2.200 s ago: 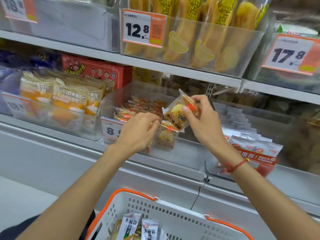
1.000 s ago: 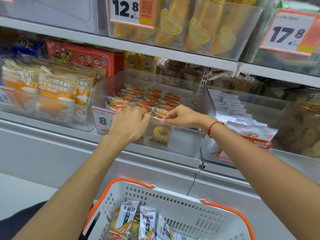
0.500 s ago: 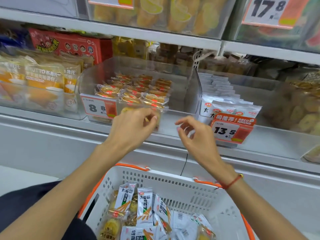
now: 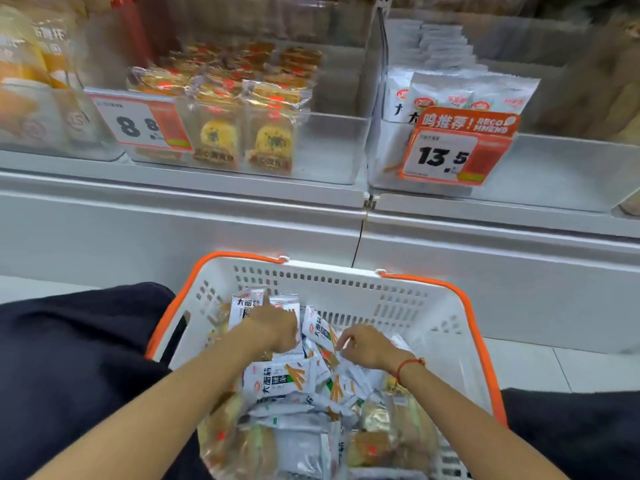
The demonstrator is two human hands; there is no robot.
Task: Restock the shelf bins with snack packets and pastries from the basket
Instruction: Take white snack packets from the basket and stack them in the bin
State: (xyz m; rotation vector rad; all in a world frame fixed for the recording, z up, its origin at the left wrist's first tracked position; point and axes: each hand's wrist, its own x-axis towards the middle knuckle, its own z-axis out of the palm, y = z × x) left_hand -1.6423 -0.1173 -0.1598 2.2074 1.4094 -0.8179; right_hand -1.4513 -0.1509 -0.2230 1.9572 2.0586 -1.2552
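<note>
**Both hands down among the packets in the basket**

The left hand (image 4: pixel 273 329) lies on the heap of white snack packets (image 4: pixel 277 377), its fingers curled down onto them; whether its grip has closed on one cannot be told. The right hand (image 4: pixel 363 346) hovers just beside it, fingers loosely bent and apart, holding nothing. A red cord circles the right wrist.

The packets under the grip are too jumbled to count; clear-wrapped pastries (image 4: pixel 381 441) lie nearer the person. The white basket (image 4: pixel 346 282) with its orange rim leaves open room between the right hand and the far wall.

Above and beyond the hands, two clear shelf bins stand side by side. The left bin (image 4: pixel 329 147) shows two pastries upright at its front, with free space to their right. The right bin (image 4: pixel 554 174) holds a row of white packets behind a 13.5 tag (image 4: pixel 446 154).
</note>
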